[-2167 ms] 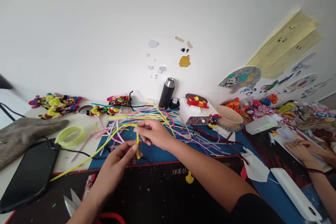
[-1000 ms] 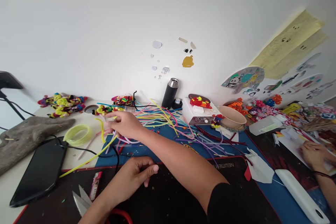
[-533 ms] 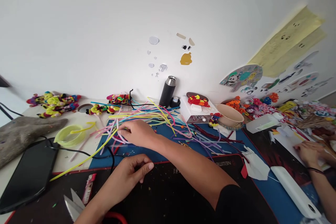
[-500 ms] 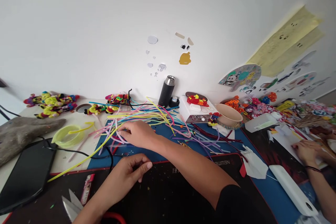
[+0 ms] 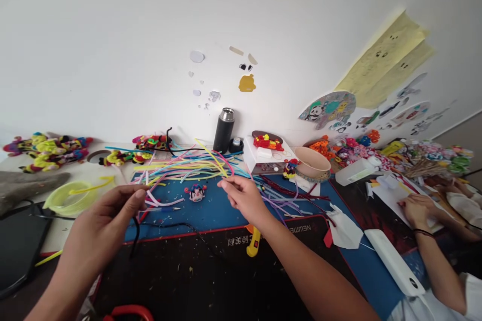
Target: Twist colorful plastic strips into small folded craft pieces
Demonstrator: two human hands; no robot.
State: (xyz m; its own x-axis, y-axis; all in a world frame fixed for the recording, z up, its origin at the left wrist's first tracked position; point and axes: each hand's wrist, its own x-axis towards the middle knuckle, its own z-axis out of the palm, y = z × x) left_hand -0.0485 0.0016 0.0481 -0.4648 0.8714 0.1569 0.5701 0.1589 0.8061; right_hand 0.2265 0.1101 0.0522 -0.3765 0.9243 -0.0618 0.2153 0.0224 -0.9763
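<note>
home craft desk | pipe cleaners (image 5: pixel 181 168) heaped on cutting mat (image 5: pixel 222 210) | stickers (image 5: pixel 328 109) on wall | finished figures (image 5: pixel 45 148)

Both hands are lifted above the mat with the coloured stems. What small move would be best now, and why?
Probably bring the right hand toward the left hand, so both can work on one stem. The left hand seems to pinch a black stem that hangs down, while the right fingers are pinched together near the pile of coloured stems; whether they hold one is unclear.
</note>
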